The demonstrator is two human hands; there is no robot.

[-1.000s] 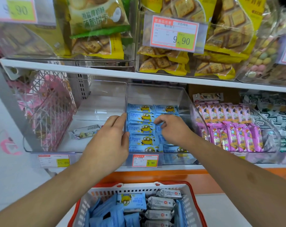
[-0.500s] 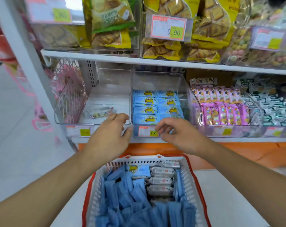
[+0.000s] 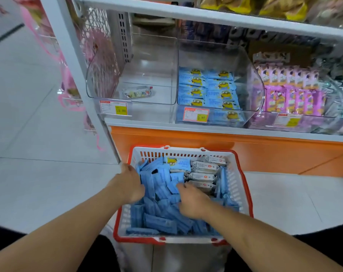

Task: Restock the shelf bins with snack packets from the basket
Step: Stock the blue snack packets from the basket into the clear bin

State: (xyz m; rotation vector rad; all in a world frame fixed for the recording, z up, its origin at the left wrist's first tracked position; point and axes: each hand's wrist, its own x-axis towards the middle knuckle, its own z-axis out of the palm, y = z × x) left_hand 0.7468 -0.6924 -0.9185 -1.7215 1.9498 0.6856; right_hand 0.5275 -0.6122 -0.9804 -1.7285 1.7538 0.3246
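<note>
On pale tiled floor (image 3: 39, 173) — basket (image 3: 243, 193); hands in blue packets (image 3: 160, 209), grip unclear.

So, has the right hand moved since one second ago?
Yes. The right hand left the blue packet bin and came down into the basket.

- We stood in a small shop, at a snack aisle with white shelves (image 3: 206, 124) on an orange base (image 3: 245, 152).
- We saw clear bins (image 3: 253, 79) of packets, each fronted by a price tag (image 3: 196, 114).
- We had a red-rimmed shopping basket (image 3: 245, 193) on the pale tiled floor (image 3: 39, 173).
</note>
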